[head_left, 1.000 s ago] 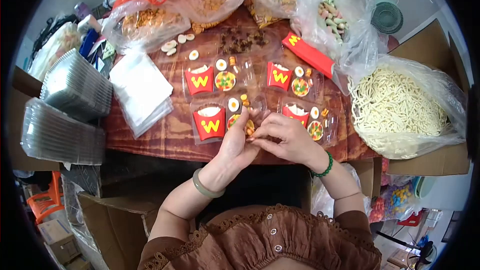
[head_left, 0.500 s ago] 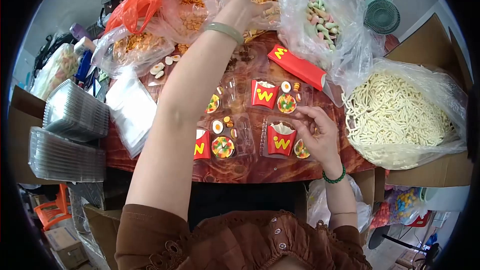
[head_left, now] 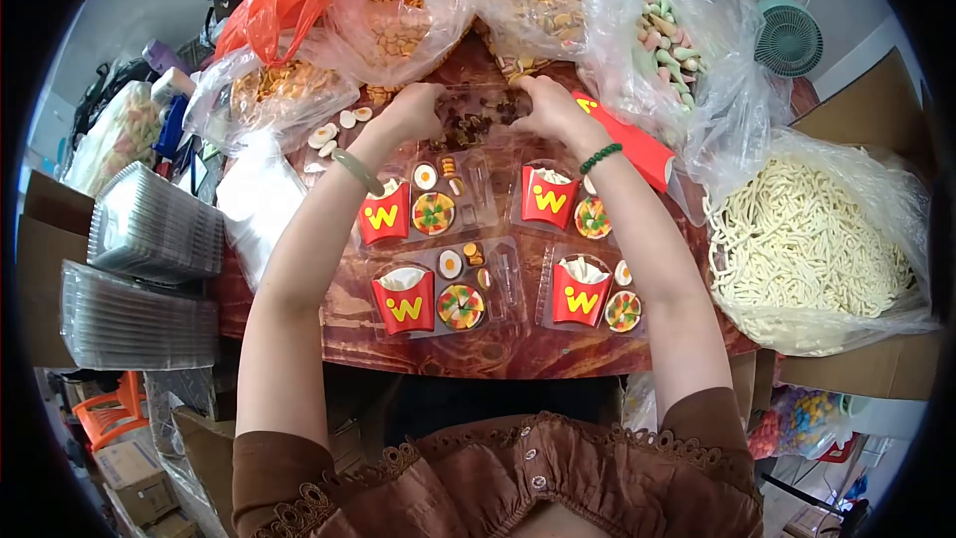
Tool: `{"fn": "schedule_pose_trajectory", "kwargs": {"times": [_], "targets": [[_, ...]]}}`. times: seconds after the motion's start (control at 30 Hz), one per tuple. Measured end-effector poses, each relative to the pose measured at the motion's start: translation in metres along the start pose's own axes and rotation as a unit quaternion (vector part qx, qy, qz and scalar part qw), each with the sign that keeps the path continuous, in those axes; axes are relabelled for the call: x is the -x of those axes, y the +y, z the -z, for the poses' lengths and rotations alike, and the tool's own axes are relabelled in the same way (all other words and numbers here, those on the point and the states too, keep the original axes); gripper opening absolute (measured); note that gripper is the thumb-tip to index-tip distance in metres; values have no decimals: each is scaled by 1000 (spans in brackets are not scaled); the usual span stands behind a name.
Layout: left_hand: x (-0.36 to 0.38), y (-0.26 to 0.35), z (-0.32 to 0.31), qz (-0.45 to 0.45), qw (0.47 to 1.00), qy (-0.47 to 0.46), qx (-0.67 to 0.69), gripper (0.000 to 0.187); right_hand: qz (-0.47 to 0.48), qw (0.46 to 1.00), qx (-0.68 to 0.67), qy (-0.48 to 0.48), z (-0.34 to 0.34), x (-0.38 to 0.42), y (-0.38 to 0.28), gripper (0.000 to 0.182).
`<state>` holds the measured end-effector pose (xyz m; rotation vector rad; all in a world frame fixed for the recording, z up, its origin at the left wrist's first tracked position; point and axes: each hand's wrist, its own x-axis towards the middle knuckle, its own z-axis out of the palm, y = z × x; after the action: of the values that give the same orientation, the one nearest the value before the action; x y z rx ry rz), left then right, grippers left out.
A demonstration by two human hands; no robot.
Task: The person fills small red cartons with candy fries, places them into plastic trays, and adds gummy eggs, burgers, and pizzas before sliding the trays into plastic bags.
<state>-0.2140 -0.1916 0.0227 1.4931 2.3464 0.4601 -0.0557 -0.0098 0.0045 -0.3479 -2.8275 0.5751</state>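
My left hand (head_left: 414, 113) and my right hand (head_left: 553, 112) are at opposite ends of a clear plastic tray (head_left: 482, 96) holding small dark brown pieces (head_left: 473, 126), fingers curled at its sides. Nearer me lie several clear blister packs with red fries boxes marked with a yellow W, such as the front left fries box (head_left: 404, 301). Beside it are a round pizza piece (head_left: 461, 307), a fried egg piece (head_left: 450, 263) and small burger-like pieces (head_left: 473, 254). Under my right forearm the front right pack's pizza piece (head_left: 623, 311) shows partly. A stack of flat red boxes (head_left: 637, 144) lies behind my right wrist.
Open plastic bags of small orange-brown pieces (head_left: 396, 35) line the back. A large bag of cream-coloured fries (head_left: 812, 249) stands at right, in a cardboard box (head_left: 871, 110). Stacked clear plastic shells (head_left: 139, 314) and white sheets (head_left: 261, 204) lie at left; a green fan (head_left: 790, 36) is behind.
My left hand has come back from the rear bag to the tray's left end. My right hand has left the front right pack and moved forward to the tray's right end.
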Motion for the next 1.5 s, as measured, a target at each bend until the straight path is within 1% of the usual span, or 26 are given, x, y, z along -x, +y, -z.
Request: {"fn": "schedule_pose_trajectory", "kwargs": {"times": [0.07, 0.13, 0.2, 0.37, 0.47, 0.53, 0.57, 0.63, 0.67, 0.73, 0.77, 0.83, 0.87, 0.9, 0.97, 1.0, 1.03, 1.1, 1.17, 1.2, 1.23, 1.3, 1.37, 1.43, 1.47, 1.5], "targets": [[-8, -2, -2, -9, 1000, -13, -9, 55, -74, 991, 17, -110, -4, -10, -3, 75], [-15, -7, -11, -18, 999, -30, -14, 53, -77, 991, 4, -112, -9, -12, -6, 80], [-23, -12, -22, -89, 995, 29, -30, 46, -54, 989, -26, -137, -11, -11, -10, 77], [-41, 6, -42, -97, 992, 79, 15, 37, 1, 992, -82, -101, -33, -19, -5, 63], [-44, 12, -43, -68, 993, 95, 23, 35, -22, 988, -138, -70, -33, -16, -7, 53], [-40, 15, -39, -29, 983, 123, 133, 29, -45, 985, -159, -45, -29, -16, -7, 48], [-37, 18, -34, -30, 983, 124, 132, 29, -67, 978, -196, -33, -28, -17, -4, 44], [-34, 25, -27, 107, 956, 101, 254, 31, -87, 969, -232, -19, -24, -21, -1, 41], [-33, 24, -27, 106, 956, 103, 252, 31, -77, 975, -209, -8, -21, -23, -2, 38], [-32, 25, -25, 146, 844, 95, 507, 30, -63, 981, -185, 7, -14, -28, -5, 35], [-31, 28, -25, 143, 844, 98, 507, 30, -61, 982, -180, -10, -11, -29, -7, 35], [-28, 35, -25, 194, 715, 95, 665, 28, -55, 983, -174, -25, -2, -32, -19, 34], [-25, 35, -22, 196, 698, 48, 687, 29, -58, 984, -168, -30, 3, -31, -28, 34], [-23, 39, -21, 193, 700, 52, 686, 29, -62, 984, -161, -36, 8, -30, -36, 35], [-20, 54, -19, 244, 556, 43, 793, 31, -24, 991, -127, -40, 14, -30, -53, 36], [-18, 55, -20, 200, 513, 20, 835, 31, 11, 994, -94, -47, 15, -30, -61, 37], [-20, 55, -24, 197, 514, 24, 835, 31, 17, 996, -71, -52, 7, -35, -60, 40], [-27, 51, -35, 191, 414, 76, 887, 30, 36, 995, -69, -60, 22, -29, -76, 41], [-22, 47, -42, 162, 393, 61, 903, 29, 61, 994, -65, -61, 42, -20, -89, 39], [-16, 50, -42, 152, 344, 57, 925, 29, 74, 994, -63, -50, 49, -17, -93, 37], [-13, 49, -45, 141, 293, 53, 944, 29, 58, 993, -101, -24, 54, -13, -97, 29], [-3, 48, -56, 120, 269, 22, 955, 32, -35, 954, -295, -48, 69, 0, -102, 22], [23, 61, -53, 87, 147, -18, 985, 34, -12, 948, -316, -24, 70, 11, -107, 18], [33, 64, -53, 94, 131, 0, 987, 32, -18, 964, -259, 52, 68, 27, -110, 16], [34, 61, -54, 102, 137, 29, 985, 31, 73, 967, -203, 138, 57, 29, -98, 17], [38, 54, -54, 112, 114, 20, 987, 28, 66, 967, -204, 135, 50, 37, -83, 17]]}}
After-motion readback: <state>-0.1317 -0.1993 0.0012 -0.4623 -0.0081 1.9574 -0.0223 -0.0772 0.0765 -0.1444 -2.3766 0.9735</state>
